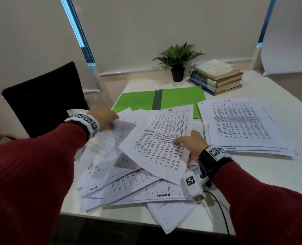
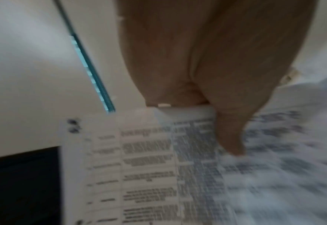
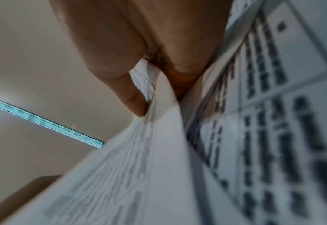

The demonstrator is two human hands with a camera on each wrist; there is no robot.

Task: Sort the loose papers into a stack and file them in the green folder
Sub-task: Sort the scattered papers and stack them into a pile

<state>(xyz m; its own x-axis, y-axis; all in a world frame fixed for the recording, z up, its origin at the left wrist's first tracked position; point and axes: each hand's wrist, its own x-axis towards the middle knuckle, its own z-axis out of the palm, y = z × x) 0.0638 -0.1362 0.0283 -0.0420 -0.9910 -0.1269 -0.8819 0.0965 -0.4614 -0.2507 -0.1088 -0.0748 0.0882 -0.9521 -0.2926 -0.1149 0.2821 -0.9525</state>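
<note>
A messy heap of loose printed papers (image 1: 129, 181) covers the near part of the white table (image 1: 263, 177). My right hand (image 1: 189, 144) pinches the near edge of a lifted printed sheet (image 1: 160, 138), thumb on top; the right wrist view shows that sheet (image 3: 158, 144) between thumb and fingers. My left hand (image 1: 106, 117) grips the far edge of another sheet (image 1: 109, 138) at the heap's left, and in the left wrist view its thumb presses on the held paper (image 2: 149, 167). A tidier stack of papers (image 1: 244, 124) lies on the right. The green folder (image 1: 178, 98) lies open behind the heap.
A potted fern (image 1: 178, 59) and a pile of books (image 1: 217, 76) stand at the table's far edge. A black chair (image 1: 44, 98) is at the left. A cable (image 1: 221, 209) runs off the near edge below my right wrist.
</note>
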